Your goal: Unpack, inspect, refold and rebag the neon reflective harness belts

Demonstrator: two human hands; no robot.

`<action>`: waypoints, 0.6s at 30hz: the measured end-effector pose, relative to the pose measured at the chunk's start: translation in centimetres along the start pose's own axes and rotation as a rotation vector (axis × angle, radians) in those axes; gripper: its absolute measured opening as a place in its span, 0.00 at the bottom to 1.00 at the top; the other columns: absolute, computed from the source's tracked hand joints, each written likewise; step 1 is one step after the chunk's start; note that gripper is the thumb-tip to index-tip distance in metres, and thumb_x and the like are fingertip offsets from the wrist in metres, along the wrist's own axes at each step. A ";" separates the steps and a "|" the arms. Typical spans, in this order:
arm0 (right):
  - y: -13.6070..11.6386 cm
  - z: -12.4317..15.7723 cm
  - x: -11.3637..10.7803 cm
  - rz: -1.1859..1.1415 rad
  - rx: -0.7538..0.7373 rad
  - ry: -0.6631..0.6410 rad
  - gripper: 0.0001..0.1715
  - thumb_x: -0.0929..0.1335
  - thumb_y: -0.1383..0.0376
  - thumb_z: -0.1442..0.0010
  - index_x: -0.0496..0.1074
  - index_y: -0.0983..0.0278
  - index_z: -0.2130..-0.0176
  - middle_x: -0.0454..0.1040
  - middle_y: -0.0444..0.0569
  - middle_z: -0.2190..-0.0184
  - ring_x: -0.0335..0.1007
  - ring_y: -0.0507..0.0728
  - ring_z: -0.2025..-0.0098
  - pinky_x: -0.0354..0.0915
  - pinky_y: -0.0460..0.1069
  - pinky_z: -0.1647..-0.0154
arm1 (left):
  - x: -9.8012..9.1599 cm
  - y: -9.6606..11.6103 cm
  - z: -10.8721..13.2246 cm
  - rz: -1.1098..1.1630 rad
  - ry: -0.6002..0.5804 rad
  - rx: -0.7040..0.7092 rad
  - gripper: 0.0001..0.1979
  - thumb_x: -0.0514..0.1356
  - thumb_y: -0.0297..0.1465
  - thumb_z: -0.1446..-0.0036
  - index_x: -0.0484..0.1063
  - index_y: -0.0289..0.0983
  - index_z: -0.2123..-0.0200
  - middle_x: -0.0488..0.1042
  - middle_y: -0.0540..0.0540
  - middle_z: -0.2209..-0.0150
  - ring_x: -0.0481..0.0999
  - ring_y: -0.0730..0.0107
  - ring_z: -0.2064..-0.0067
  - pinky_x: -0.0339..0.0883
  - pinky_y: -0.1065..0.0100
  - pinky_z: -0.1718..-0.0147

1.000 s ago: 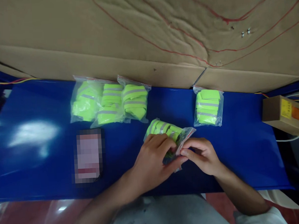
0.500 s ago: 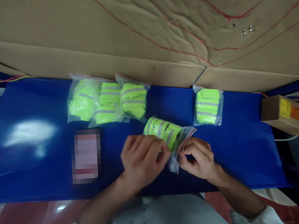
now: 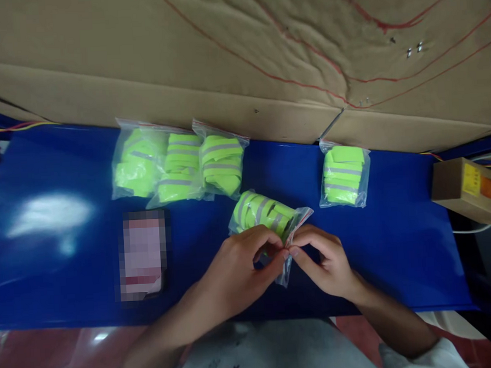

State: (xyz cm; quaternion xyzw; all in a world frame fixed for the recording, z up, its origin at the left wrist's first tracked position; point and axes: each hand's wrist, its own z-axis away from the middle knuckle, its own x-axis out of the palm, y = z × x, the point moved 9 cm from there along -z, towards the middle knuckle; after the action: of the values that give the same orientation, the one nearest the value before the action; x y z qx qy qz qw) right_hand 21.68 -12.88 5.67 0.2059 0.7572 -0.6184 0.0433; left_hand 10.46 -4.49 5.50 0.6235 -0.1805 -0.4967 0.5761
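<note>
A clear zip bag (image 3: 297, 221) lies in front of me with a rolled neon-yellow reflective strap (image 3: 258, 209) inside it. Its red-lined zip edge points toward the right. My left hand (image 3: 245, 263) pinches that edge between thumb and forefinger. Right beside it, my right hand (image 3: 325, 256) pinches the same edge, the fingertips of both hands almost touching. Part of the bag is hidden behind my left hand.
Three filled zip bags (image 3: 182, 165) overlap at the back left of the blue table (image 3: 398, 264). Another filled bag (image 3: 344, 174) lies at the back right. A blurred-out phone-like object (image 3: 144, 255) is at left, a cardboard box (image 3: 451, 189) at the right edge. A cardboard-covered wall (image 3: 162, 89) rises behind.
My hands have come together at the bag's zip edge. My left hand has moved right and pinches the edge now, and the bag's opening looks narrower.
</note>
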 end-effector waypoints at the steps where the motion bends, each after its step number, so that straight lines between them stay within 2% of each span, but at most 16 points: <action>1: -0.2 0.1 0.1 0.028 -0.026 -0.003 0.09 0.71 0.74 0.35 0.73 0.61 0.58 0.80 0.46 0.63 0.78 0.52 0.60 0.73 0.47 0.57 | 0.2 -0.1 0.0 0.013 -0.026 -0.014 0.04 0.62 0.29 0.37 0.74 0.38 0.66 0.74 0.55 0.71 0.68 0.80 0.73 0.60 0.75 0.73; 4: -0.9 0.3 0.5 0.118 -0.106 -0.002 0.08 0.71 0.73 0.36 0.71 0.61 0.60 0.78 0.46 0.65 0.76 0.52 0.62 0.72 0.49 0.59 | 0.7 -0.5 0.0 0.054 -0.066 -0.024 0.05 0.60 0.29 0.37 0.72 0.38 0.68 0.71 0.56 0.74 0.68 0.79 0.73 0.60 0.75 0.73; 6: -1.2 0.5 0.5 0.180 -0.149 0.019 0.08 0.70 0.73 0.36 0.69 0.61 0.62 0.76 0.45 0.67 0.74 0.53 0.65 0.70 0.49 0.62 | 0.4 -0.6 0.0 0.043 -0.011 0.011 0.05 0.60 0.28 0.38 0.71 0.38 0.68 0.70 0.57 0.75 0.68 0.80 0.74 0.61 0.76 0.73; 7: -1.3 0.6 0.4 0.208 -0.166 0.035 0.08 0.70 0.73 0.36 0.68 0.61 0.63 0.75 0.44 0.69 0.73 0.53 0.66 0.69 0.49 0.64 | -0.4 -0.6 0.0 0.012 0.074 0.038 0.05 0.59 0.27 0.38 0.70 0.38 0.68 0.69 0.57 0.75 0.68 0.81 0.74 0.61 0.76 0.73; 10: -1.3 0.6 -0.1 0.251 -0.169 0.093 0.10 0.69 0.73 0.37 0.65 0.60 0.66 0.71 0.43 0.72 0.69 0.52 0.70 0.66 0.49 0.68 | -4.1 0.3 0.9 -0.146 0.428 0.123 0.06 0.59 0.23 0.40 0.67 0.37 0.70 0.66 0.57 0.75 0.65 0.82 0.75 0.59 0.77 0.74; 12: -1.1 0.6 -0.7 0.266 -0.129 0.133 0.11 0.69 0.73 0.38 0.64 0.60 0.67 0.69 0.42 0.73 0.68 0.51 0.71 0.65 0.48 0.70 | -5.6 1.3 1.6 -0.217 0.562 0.193 0.08 0.58 0.22 0.40 0.65 0.37 0.71 0.65 0.57 0.75 0.63 0.82 0.75 0.58 0.77 0.74; 15: -1.3 0.7 -2.2 0.369 -0.075 0.235 0.11 0.69 0.74 0.38 0.65 0.60 0.66 0.69 0.42 0.71 0.68 0.51 0.69 0.65 0.48 0.68 | -5.4 2.7 2.0 -0.239 0.592 0.336 0.09 0.60 0.21 0.39 0.64 0.37 0.70 0.65 0.56 0.74 0.64 0.83 0.74 0.59 0.77 0.73; 18: -2.6 1.0 -2.6 0.531 -0.149 0.267 0.11 0.72 0.73 0.40 0.70 0.60 0.59 0.71 0.48 0.62 0.72 0.55 0.60 0.70 0.51 0.59 | -3.3 3.4 2.2 -0.193 0.532 0.456 0.08 0.61 0.23 0.38 0.65 0.37 0.68 0.68 0.55 0.73 0.67 0.82 0.73 0.62 0.77 0.72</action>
State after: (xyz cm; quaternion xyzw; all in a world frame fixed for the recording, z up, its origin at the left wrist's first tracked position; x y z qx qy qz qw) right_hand 22.92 -14.93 8.69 0.4724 0.7192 -0.4956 0.1186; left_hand 8.41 -3.97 10.25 0.8575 -0.0708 -0.3163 0.3996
